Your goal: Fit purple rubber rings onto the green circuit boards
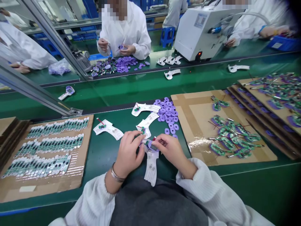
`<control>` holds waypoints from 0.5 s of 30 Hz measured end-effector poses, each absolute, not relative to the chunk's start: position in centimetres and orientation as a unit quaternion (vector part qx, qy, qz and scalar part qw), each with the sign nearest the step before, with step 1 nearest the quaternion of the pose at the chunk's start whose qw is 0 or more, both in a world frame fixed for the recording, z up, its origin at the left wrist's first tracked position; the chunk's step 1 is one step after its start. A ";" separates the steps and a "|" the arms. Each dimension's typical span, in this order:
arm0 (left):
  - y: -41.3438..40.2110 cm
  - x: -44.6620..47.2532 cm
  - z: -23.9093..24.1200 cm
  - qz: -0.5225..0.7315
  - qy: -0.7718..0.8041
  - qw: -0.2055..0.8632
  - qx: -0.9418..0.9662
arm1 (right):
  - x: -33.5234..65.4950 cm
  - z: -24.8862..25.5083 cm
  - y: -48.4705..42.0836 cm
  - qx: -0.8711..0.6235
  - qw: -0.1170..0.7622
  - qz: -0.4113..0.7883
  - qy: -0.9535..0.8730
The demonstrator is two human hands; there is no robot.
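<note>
My left hand [129,150] and my right hand [170,149] meet over the green bench, both pinched on the top of a white plastic shell half [151,168] that hangs down toward my lap. A purple ring and a small green circuit board sit at the shell's head between my fingertips. More white shell halves [144,109] lie just beyond my hands, one [108,128] to the left. A pile of purple rings [167,113] lies behind my right hand.
A cardboard sheet with rows of green circuit boards [54,142] lies left. Cardboard [199,116] with wired purple-and-green assemblies lies right, more stacked trays [270,97] beyond. Across the conveyor belt [141,84], a person in white handles purple parts; a white machine [199,31] stands far right.
</note>
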State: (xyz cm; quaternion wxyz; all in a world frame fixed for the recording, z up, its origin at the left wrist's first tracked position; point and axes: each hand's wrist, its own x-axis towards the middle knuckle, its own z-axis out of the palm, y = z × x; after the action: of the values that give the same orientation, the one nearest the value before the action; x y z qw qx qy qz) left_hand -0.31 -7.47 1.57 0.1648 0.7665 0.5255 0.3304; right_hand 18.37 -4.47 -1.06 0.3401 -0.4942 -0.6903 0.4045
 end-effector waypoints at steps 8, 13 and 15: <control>-8.2 -0.3 1.1 0.266 0.456 0.207 0.824 | 19.2 -1.6 -4.9 -0.494 0.276 0.370 -0.737; -8.3 -2.0 0.9 0.284 0.544 0.148 0.775 | 19.2 -3.0 -7.7 -0.571 0.118 0.218 -0.783; -8.5 -2.1 0.7 0.232 0.591 0.133 0.761 | 18.8 -3.4 -8.9 -0.563 0.088 0.223 -0.791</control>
State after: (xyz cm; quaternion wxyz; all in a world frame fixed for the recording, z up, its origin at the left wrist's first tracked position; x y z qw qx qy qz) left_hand -2.13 -8.53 0.70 0.1331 0.7612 0.5909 0.2318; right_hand 18.81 -8.90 -3.42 0.0875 -0.5629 -0.7911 0.2228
